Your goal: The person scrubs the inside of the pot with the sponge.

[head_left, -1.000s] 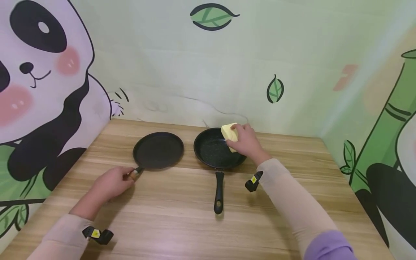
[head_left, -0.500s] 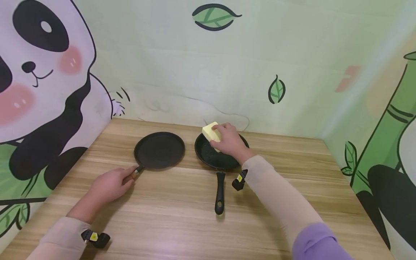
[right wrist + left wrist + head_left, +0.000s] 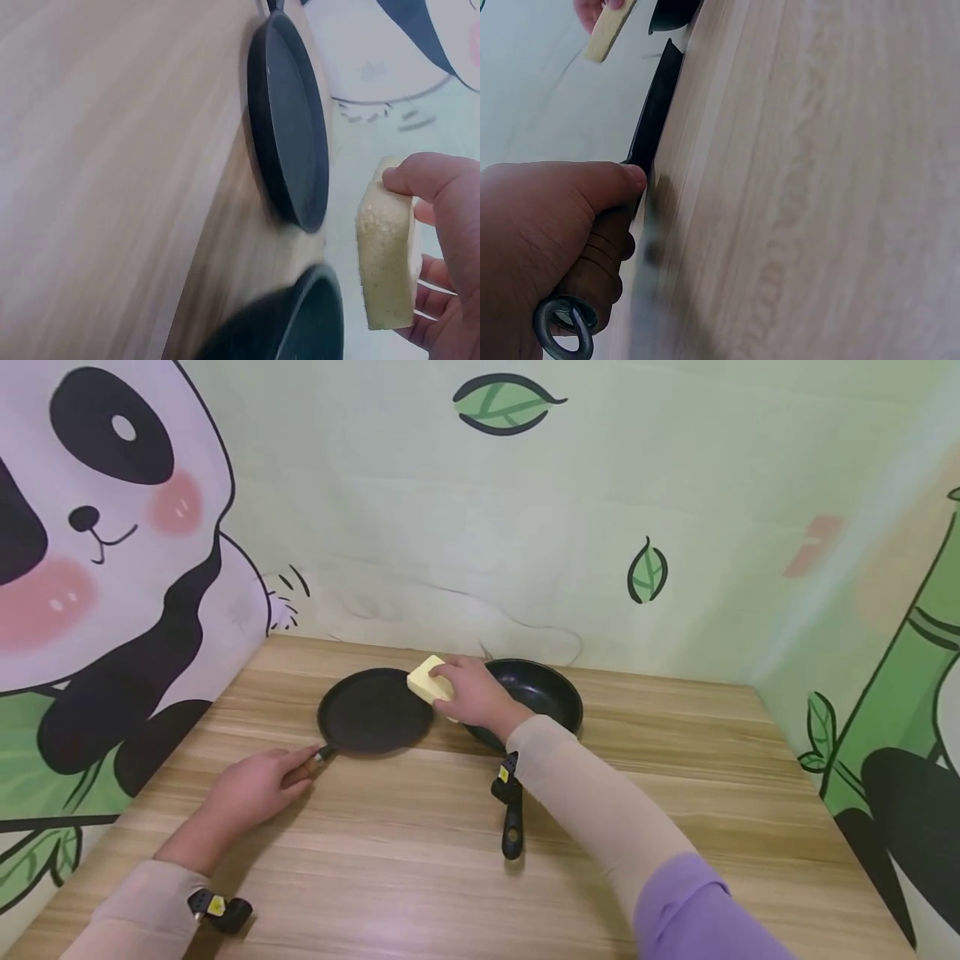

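My left hand (image 3: 258, 785) grips the wooden handle (image 3: 600, 262) of a flat, shallow black pan (image 3: 375, 714) on the table; a metal ring shows at the handle's end in the left wrist view. Between thumb and fingers, my right hand (image 3: 476, 693) holds a pale yellow sponge (image 3: 386, 251). In the head view the sponge overlaps the right rim of the flat pan; the right wrist view has it apart from both pans. A deeper black frying pan (image 3: 551, 697) stands to the right, partly hidden behind my right hand and wrist.
The frying pan's black handle (image 3: 513, 831) points toward me over the wooden table (image 3: 390, 877). Behind the table rises a wall (image 3: 360, 485) printed with pandas, leaves and bamboo. A small black device is strapped at each wrist.
My right hand has carried the sponge leftward, from over the frying pan to beside the flat pan. The left hand keeps its hold on the handle. The head view has shifted slightly.
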### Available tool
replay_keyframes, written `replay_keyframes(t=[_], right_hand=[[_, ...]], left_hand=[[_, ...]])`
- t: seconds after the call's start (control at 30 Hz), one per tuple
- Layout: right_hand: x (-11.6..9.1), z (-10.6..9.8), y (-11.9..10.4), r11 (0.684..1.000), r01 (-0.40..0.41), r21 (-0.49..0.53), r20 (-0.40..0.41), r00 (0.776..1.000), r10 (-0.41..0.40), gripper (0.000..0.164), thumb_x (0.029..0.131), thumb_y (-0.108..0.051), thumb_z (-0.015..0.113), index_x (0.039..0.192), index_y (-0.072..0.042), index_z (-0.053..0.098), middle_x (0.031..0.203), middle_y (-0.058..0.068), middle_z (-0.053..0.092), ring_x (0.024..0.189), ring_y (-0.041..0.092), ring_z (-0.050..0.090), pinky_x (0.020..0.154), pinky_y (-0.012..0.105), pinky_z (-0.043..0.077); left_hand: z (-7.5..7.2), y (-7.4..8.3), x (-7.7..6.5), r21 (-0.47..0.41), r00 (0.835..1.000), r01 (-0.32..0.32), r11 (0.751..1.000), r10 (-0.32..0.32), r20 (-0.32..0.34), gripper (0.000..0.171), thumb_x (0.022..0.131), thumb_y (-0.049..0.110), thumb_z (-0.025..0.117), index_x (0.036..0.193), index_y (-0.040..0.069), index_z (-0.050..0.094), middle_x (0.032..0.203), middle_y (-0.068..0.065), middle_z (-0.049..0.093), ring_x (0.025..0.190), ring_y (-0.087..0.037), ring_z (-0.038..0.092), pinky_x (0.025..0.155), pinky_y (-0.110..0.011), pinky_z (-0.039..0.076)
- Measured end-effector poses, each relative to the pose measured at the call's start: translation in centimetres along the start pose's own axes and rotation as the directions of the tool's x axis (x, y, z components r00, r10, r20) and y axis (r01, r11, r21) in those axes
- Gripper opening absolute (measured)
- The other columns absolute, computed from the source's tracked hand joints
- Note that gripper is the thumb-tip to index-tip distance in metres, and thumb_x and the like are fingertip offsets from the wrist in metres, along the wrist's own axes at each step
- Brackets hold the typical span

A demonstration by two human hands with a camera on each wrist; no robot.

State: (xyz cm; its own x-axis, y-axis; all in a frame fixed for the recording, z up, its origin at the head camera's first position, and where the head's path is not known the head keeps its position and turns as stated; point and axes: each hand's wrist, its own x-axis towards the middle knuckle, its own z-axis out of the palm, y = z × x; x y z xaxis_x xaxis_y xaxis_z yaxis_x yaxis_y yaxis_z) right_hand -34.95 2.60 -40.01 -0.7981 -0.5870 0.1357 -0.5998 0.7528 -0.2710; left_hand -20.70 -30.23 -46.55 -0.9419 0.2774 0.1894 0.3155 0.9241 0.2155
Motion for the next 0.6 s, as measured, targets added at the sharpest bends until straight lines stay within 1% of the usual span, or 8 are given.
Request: replay_keyframes(t=[0.13,0.27,0.33,0.47,0.6], right_hand=[[1.3,0.6,-1.5,0.999,0.041,-0.023,0.054,0.998,-0.039,0.052,0.093,-0.032,0.070,0.140,-0.015,0.059,0.145,0.016,0.051,0.134,0.032,0.046,0.111,0.043,0.038],[2.3,1.5,-2.7,0.998,0.059,-0.018,0.086,0.995,-0.057,0.051,0.093,-0.031,0.071,0.141,-0.015,0.058,0.146,0.015,0.051,0.134,0.032,0.045,0.112,0.041,0.038],[2.7,2.0,-3.1,0.998,0.070,-0.011,0.100,0.993,-0.068,0.051,0.093,-0.031,0.071,0.140,-0.016,0.058,0.145,0.014,0.051,0.133,0.032,0.044,0.111,0.040,0.037],[3.3,3.1,-3.7,0.996,0.094,-0.007,0.119,0.989,-0.092,0.050,0.092,-0.031,0.072,0.139,-0.016,0.060,0.143,0.013,0.053,0.131,0.031,0.047,0.111,0.039,0.036],[3.7,4.1,-3.8,0.995,0.098,-0.004,0.129,0.987,-0.096,0.050,0.092,-0.030,0.073,0.138,-0.015,0.061,0.141,0.013,0.055,0.129,0.032,0.049,0.110,0.039,0.037]], left_hand=[[0.0,-0.2,-0.1,0.001,1.000,-0.012,1.000,0.012,-0.011,0.050,0.089,0.023,0.077,0.135,0.007,0.065,0.099,-0.008,0.073,0.083,-0.026,0.069,0.071,-0.052,0.055],[-0.2,-0.3,-0.3,0.006,1.000,-0.018,1.000,0.018,-0.006,0.049,0.090,0.023,0.076,0.135,0.008,0.065,0.101,-0.008,0.073,0.085,-0.026,0.069,0.072,-0.052,0.055],[-0.2,-0.4,-0.3,0.008,1.000,-0.020,1.000,0.020,0.003,0.049,0.090,0.024,0.076,0.136,0.008,0.064,0.101,-0.007,0.072,0.082,-0.024,0.068,0.071,-0.051,0.055],[-0.3,-0.5,-0.4,0.028,1.000,-0.017,0.999,0.017,0.011,0.048,0.091,0.024,0.075,0.136,0.010,0.065,0.093,-0.002,0.070,0.071,-0.015,0.060,0.064,-0.046,0.053],[-0.4,-0.5,-0.6,0.054,1.000,-0.016,0.998,0.016,0.006,0.047,0.092,0.027,0.074,0.136,0.012,0.065,0.087,0.000,0.066,0.063,-0.012,0.052,0.057,-0.042,0.049]])
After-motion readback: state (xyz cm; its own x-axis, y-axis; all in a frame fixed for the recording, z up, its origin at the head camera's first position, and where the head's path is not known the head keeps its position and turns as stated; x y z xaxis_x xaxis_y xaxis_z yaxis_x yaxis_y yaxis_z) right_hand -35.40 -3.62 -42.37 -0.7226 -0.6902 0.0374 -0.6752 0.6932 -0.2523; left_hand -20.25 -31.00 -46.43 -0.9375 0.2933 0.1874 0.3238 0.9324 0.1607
